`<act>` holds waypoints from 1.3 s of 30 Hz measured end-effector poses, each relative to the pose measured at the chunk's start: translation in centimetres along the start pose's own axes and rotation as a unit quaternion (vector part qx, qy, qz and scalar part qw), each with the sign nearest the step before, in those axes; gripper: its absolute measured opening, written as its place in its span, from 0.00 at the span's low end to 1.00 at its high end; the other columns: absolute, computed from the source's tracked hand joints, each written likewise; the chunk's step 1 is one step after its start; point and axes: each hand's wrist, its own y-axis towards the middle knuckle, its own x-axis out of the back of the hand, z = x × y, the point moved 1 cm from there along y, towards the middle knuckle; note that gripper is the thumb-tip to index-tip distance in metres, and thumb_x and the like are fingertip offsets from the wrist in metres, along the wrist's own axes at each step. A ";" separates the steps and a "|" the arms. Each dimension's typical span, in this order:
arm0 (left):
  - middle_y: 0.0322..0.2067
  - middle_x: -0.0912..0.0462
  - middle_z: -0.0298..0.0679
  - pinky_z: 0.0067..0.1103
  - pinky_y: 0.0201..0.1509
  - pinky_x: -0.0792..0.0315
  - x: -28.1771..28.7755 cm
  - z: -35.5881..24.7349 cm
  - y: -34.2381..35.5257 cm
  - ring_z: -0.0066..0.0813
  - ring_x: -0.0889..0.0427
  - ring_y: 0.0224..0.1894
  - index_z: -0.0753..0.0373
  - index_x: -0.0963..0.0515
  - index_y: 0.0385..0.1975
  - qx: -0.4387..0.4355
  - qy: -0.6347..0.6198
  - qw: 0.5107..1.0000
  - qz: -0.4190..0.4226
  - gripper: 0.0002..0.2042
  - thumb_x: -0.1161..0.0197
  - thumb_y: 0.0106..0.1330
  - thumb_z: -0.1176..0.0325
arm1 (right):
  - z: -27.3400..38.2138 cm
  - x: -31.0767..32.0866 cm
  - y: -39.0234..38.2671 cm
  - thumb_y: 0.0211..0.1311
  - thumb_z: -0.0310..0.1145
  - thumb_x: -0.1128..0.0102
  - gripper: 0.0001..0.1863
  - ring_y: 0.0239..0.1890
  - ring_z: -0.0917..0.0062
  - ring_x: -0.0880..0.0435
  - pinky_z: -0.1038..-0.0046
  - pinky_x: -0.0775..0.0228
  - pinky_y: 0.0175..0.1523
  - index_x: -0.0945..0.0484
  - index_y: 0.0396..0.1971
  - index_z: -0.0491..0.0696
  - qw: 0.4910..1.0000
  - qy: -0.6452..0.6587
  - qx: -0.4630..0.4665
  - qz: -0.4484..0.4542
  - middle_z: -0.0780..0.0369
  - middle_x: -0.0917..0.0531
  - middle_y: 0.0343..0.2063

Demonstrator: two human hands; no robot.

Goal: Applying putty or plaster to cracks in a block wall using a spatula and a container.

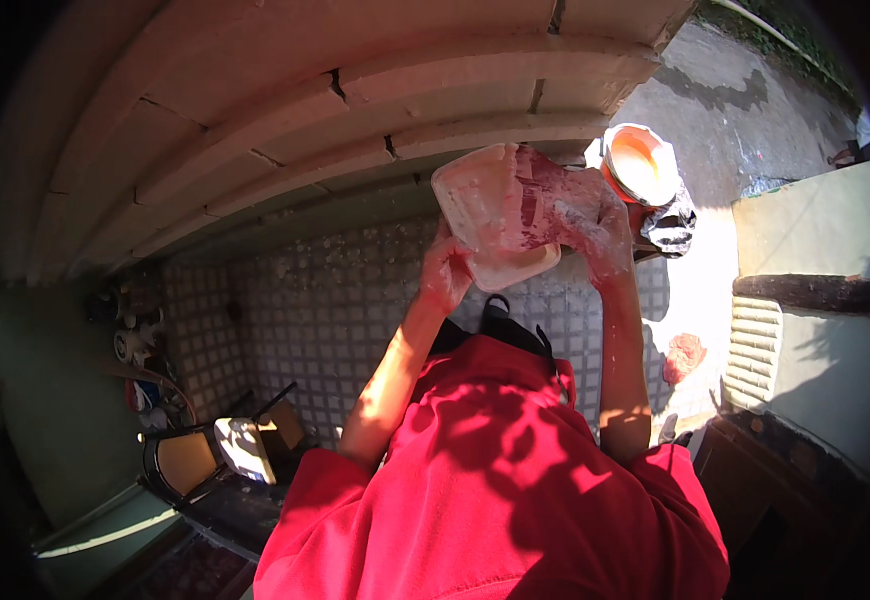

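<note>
Red shirt (pixel 475 470) nearest; bucket (pixel 658 193) beyond right hand (pixel 603 230).

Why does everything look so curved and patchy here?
Head view: the wide fisheye lens bends long edges of the pale ridged wall into arcs; head view: dappled shadows blotch the red cloth shirt; head view: harsh sun nearly whites out the pale floor strip at right, while the far-left green wall is dim.

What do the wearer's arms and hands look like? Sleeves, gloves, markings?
Short, plain red sleeves; forearms bare below them. No gloves visible on the left hand or right hand. Whitish smears mark the right hand and wrist. I can't make out a watch or cables.
</note>
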 end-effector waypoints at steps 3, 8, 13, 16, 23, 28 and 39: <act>0.58 0.28 0.40 0.35 0.68 0.35 0.0 0.1 0.8 0.39 0.29 0.62 0.60 0.37 0.64 0.013 -0.014 1.000 0.011 0.32 0.49 0.54 0.79 | -0.5 1.4 1.0 0.59 0.23 0.36 0.17 0.44 0.81 0.19 0.76 0.25 0.52 0.25 0.49 0.40 0.996 0.002 0.060 -0.071 0.61 0.17 0.43; 0.60 0.30 0.37 0.35 0.69 0.37 2.4 -0.6 2.1 0.38 0.32 0.64 0.55 0.40 0.68 0.000 -0.025 0.999 -0.031 0.38 0.48 0.50 0.79 | -3.0 2.0 3.5 0.60 0.22 0.36 0.18 0.44 0.79 0.18 0.75 0.23 0.51 0.26 0.50 0.39 0.980 0.079 0.114 -0.145 0.59 0.17 0.45; 0.58 0.27 0.40 0.40 0.69 0.37 6.0 -3.1 2.1 0.42 0.30 0.62 0.59 0.35 0.64 -0.032 -0.036 0.999 -0.024 0.32 0.47 0.52 0.76 | -5.9 2.6 8.9 0.60 0.22 0.37 0.15 0.42 0.81 0.18 0.76 0.24 0.50 0.24 0.48 0.38 0.955 0.072 0.183 -0.224 0.61 0.17 0.42; 0.60 0.29 0.39 0.39 0.70 0.39 7.4 -4.8 1.2 0.42 0.32 0.64 0.56 0.37 0.66 -0.035 -0.057 0.997 -0.045 0.37 0.47 0.49 0.77 | -7.8 2.9 12.5 0.61 0.22 0.39 0.11 0.42 0.82 0.19 0.76 0.26 0.49 0.20 0.43 0.37 0.934 -0.021 0.216 -0.283 0.62 0.16 0.39; 0.59 0.28 0.40 0.40 0.70 0.39 10.7 -7.5 -2.9 0.43 0.31 0.64 0.60 0.33 0.63 -0.060 -0.046 0.992 -0.097 0.33 0.46 0.50 0.77 | -11.9 -1.3 18.1 0.62 0.16 0.47 0.17 0.37 0.83 0.19 0.78 0.28 0.47 0.17 0.47 0.44 0.846 -0.098 0.366 -0.375 0.64 0.13 0.34; 0.58 0.27 0.41 0.41 0.69 0.38 12.3 -9.0 -5.5 0.43 0.31 0.63 0.62 0.32 0.61 -0.085 -0.049 0.985 -0.139 0.30 0.46 0.52 0.76 | -12.6 -5.6 17.8 0.64 0.23 0.44 0.18 0.42 0.67 0.13 0.73 0.26 0.48 0.20 0.53 0.46 0.820 -0.261 0.266 -0.434 0.54 0.16 0.48; 0.57 0.25 0.43 0.44 0.70 0.39 13.7 -10.3 -4.6 0.46 0.29 0.62 0.65 0.28 0.57 -0.062 -0.026 0.991 -0.118 0.27 0.47 0.52 0.75 | -13.5 -10.2 16.4 0.53 0.15 0.49 0.30 0.43 0.53 0.18 0.70 0.25 0.45 0.24 0.59 0.48 0.864 -0.249 0.263 -0.350 0.51 0.19 0.48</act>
